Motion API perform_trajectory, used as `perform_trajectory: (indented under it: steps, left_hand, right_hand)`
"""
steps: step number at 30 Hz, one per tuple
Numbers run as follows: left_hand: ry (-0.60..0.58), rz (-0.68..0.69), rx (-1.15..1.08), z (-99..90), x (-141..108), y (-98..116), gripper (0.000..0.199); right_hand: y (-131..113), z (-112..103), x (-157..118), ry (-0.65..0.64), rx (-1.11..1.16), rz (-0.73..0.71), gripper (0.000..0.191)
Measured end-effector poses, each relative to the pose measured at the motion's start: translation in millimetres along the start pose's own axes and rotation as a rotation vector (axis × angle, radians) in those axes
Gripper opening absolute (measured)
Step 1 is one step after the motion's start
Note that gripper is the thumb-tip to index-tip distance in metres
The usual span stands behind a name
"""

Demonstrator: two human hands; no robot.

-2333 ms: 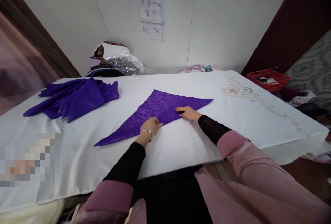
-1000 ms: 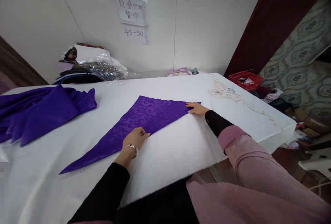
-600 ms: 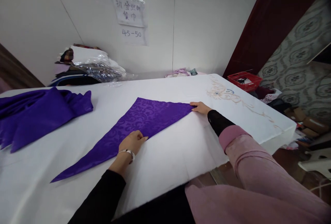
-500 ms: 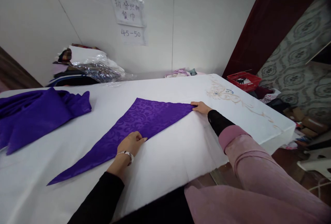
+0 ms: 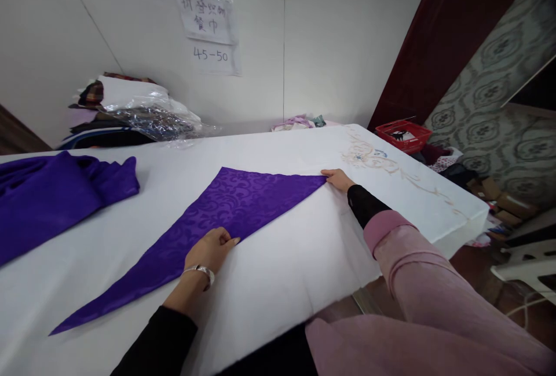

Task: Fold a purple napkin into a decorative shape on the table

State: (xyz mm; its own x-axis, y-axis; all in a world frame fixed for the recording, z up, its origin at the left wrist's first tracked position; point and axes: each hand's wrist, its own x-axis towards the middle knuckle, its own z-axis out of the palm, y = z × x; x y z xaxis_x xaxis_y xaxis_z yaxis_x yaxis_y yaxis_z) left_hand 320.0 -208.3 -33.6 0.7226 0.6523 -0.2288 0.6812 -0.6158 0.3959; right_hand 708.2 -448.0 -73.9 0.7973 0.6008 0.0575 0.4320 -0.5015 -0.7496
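Note:
A purple patterned cloth (image 5: 243,199), folded into a long triangle, lies on the white tablecloth (image 5: 278,283). My left hand (image 5: 212,249) pinches the cloth's near edge around its middle, with a bracelet on the wrist. At the cloth's right corner, the fingertips of my right hand (image 5: 339,179) close on the tip. The left tip of the triangle lies loose on the table, pointing toward the near left. Further left, a bunched purple cloth (image 5: 56,196) rests apart from the folded one.
At the back left is a pile of fabrics with clear plastic (image 5: 147,112). A small heap of pink cloth (image 5: 297,123) lies by the wall. Beyond the right table edge are a red basket (image 5: 403,135), cardboard boxes (image 5: 515,205) and a white stool (image 5: 521,266).
The view has shifted slightly to the right. My left hand and the folded cloth's left tip appear lower and further left; my right hand still pinches the right corner.

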Motion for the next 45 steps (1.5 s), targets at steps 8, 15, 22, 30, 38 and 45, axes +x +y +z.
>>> perform_trajectory:
  steps: [8,15,22,30,38,45]
  left_hand:
    - [-0.009,-0.006,-0.008,-1.4,-1,0,0.024]
    - [-0.003,-0.011,-0.007,-1.9,-1,1,0.022]
    - [-0.003,0.001,-0.008,-1.0,0,0,0.023]
    - [-0.015,0.002,-0.004,-0.7,-1,0,0.023]
    - [0.024,0.039,-0.014,2.7,-1,0,0.019]
    - [0.071,0.048,-0.004,5.0,-7,3,0.015]
  right_hand:
    - [2,-1,-1,0.090,-0.020,0.030,0.046]
    - [5,-3,1,0.179,-0.068,0.050,0.036]
    - [12,-6,-2,0.244,-0.182,0.074,0.035]
    - [8,-9,-5,0.289,-0.259,0.065,0.033]
    - [-55,32,-41,0.218,-0.229,-0.222,0.036]
    - [-165,135,-125,-0.438,-0.170,-0.676,0.053]
